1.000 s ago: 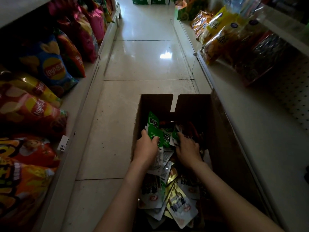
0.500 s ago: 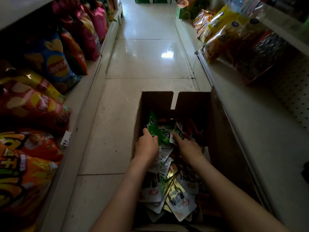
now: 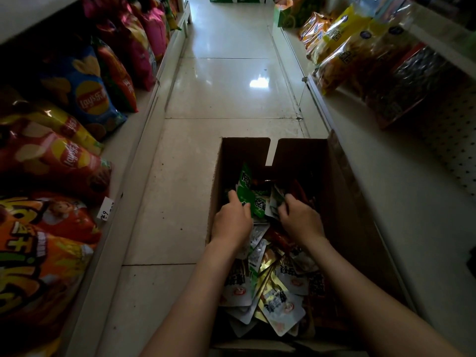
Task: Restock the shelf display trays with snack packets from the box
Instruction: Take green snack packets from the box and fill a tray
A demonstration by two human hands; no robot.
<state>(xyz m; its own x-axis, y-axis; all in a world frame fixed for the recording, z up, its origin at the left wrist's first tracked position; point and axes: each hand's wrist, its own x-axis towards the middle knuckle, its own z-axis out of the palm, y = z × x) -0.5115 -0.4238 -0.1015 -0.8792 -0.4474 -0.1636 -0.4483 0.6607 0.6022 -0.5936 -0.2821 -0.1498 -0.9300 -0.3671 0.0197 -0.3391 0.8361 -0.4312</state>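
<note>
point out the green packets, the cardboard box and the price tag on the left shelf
green packets (image 3: 253, 199): head view, front face of the upright bunch
cardboard box (image 3: 244, 153): head view, inner face of its far wall
price tag (image 3: 105, 209): head view, middle of the white label

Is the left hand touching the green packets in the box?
Touching. In the head view the left hand pinches the green packets, its fingers against them with no gap.

Brown box (image 3: 244, 155), green packets (image 3: 248, 195), silver packet (image 3: 286, 310), blue bag (image 3: 85, 91), red bag (image 3: 59, 161), orange bag (image 3: 38, 266), pink bag (image 3: 154, 34), pale cream floor (image 3: 231, 99)
</note>
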